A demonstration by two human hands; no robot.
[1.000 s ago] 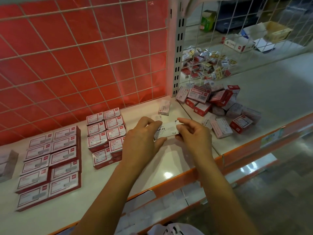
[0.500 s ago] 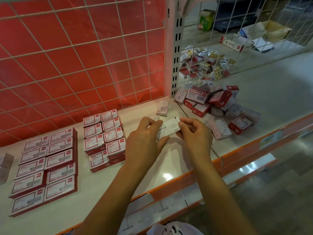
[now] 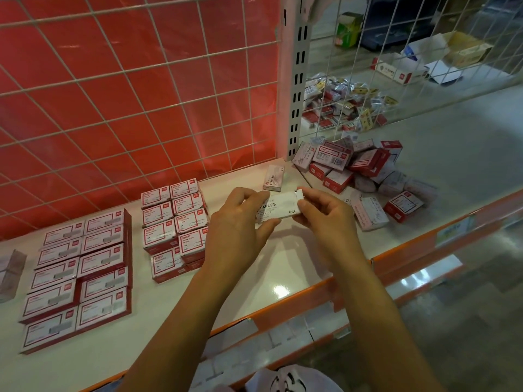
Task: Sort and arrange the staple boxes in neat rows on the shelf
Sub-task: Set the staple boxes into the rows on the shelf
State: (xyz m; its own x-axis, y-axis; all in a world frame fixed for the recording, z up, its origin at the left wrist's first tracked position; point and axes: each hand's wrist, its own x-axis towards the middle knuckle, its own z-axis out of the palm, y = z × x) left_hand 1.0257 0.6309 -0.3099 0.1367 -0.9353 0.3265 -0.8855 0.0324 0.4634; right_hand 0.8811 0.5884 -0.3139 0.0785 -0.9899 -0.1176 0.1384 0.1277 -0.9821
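A white staple box [image 3: 280, 206] marked STAPLES is held above the shelf [image 3: 283, 267] between both hands. My left hand [image 3: 237, 222] grips its left end and my right hand [image 3: 325, 212] pinches its right end, where a flap stands open. Another pale staple box [image 3: 274, 177] lies on the shelf just behind. Red-and-white boxes sit in two neat blocks, a small block [image 3: 174, 222] left of my hands and a larger block [image 3: 79, 275] further left. A loose pile of boxes [image 3: 365, 171] lies to the right.
A wire grid with red backing [image 3: 135, 94] closes the back of the shelf. A slotted white upright [image 3: 297, 80] divides it from the right bay. Behind the right grid lies a heap of small packets [image 3: 345, 106]. An orange rail [image 3: 410, 250] edges the front.
Both hands keep hold of the white box; it has tilted and lifted slightly. The view has shifted a little to the left.
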